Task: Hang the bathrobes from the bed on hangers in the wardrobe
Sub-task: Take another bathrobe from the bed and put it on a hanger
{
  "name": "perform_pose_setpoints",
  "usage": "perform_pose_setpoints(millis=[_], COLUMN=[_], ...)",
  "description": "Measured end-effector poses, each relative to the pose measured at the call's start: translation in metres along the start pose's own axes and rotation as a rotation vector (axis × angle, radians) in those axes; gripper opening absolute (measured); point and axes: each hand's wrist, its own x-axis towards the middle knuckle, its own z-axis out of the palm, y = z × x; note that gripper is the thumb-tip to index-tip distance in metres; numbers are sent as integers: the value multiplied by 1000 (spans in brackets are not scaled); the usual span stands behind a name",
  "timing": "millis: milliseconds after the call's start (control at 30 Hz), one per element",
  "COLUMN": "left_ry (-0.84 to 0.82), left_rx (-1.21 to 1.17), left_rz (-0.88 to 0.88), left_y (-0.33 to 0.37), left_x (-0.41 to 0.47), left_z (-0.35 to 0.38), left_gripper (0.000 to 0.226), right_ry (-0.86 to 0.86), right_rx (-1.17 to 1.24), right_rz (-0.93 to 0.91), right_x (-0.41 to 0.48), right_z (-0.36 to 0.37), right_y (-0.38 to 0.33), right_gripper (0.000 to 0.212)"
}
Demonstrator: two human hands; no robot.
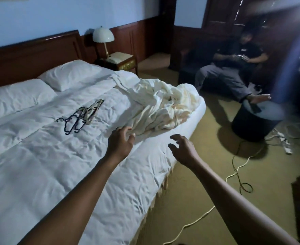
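Note:
A heap of cream bathrobes (165,106) lies crumpled along the right edge of the white bed (48,165). Several dark and pale hangers (82,118) lie in a bunch on the duvet, left of the heap. My left hand (121,141) reaches over the bed with spread, relaxed fingers, its fingertips at the near edge of the robes. Over the bed's edge, a short way from the robes, my right hand (182,149) hovers open and holds nothing. No wardrobe is visible.
Two pillows (39,87) lie at the headboard, with a nightstand and lamp (103,37) behind. A person (234,68) sits at the right, one foot on a dark round stool (255,121). Cables and a power strip (285,144) run across the carpet.

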Motion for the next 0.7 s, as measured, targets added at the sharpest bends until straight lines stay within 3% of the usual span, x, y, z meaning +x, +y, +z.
perform_pose_setpoints(millis=[100, 300, 700], left_ry=[-58, -114, -186], left_rx=[4, 38, 83], left_rz=[-8, -3, -191], left_y=[-3, -11, -54], left_x=[42, 113, 323], left_z=[18, 55, 172], left_gripper=[29, 40, 32], right_ry=[48, 56, -214], right_rx=[18, -2, -118], right_rz=[35, 62, 50], right_x=[32, 114, 406], right_z=[-8, -3, 43], right_y=[10, 36, 86], right_gripper=[37, 38, 46])
